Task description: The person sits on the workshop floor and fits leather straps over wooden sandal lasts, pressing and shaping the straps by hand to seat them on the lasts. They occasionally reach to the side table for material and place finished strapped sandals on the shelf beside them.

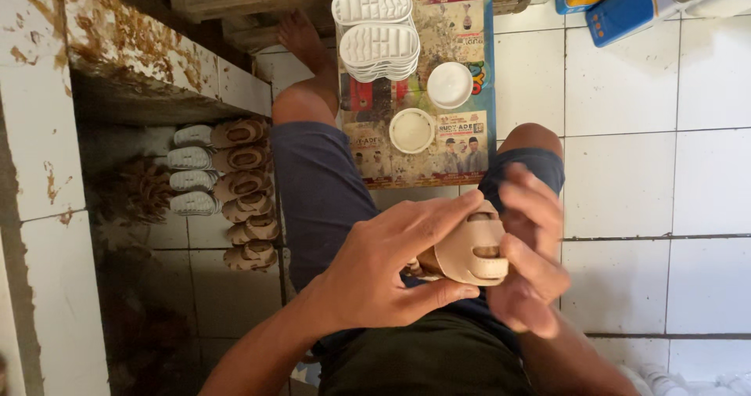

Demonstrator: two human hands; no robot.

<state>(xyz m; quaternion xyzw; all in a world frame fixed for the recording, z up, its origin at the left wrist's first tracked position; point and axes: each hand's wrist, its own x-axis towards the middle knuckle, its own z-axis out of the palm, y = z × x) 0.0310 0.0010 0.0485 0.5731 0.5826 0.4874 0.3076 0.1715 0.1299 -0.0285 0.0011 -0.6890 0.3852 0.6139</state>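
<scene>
Both of my hands hold a small beige sandal upper (475, 253) over my lap. My left hand (391, 267) grips it from the left, fingers stretched over its top and thumb below. My right hand (532, 247) clasps it from the right, fingers curled around the strap end. I sit on a tiled floor with my knees apart.
A printed sheet (461, 91) lies between my legs with a stack of white soles (377, 32), a white lid (450, 85) and an open white tub (411, 131). Rows of beige sandals (244, 192) and white soles (190, 180) lie at left under a stained ledge (133, 59). Blue and yellow containers (618, 1) sit top right.
</scene>
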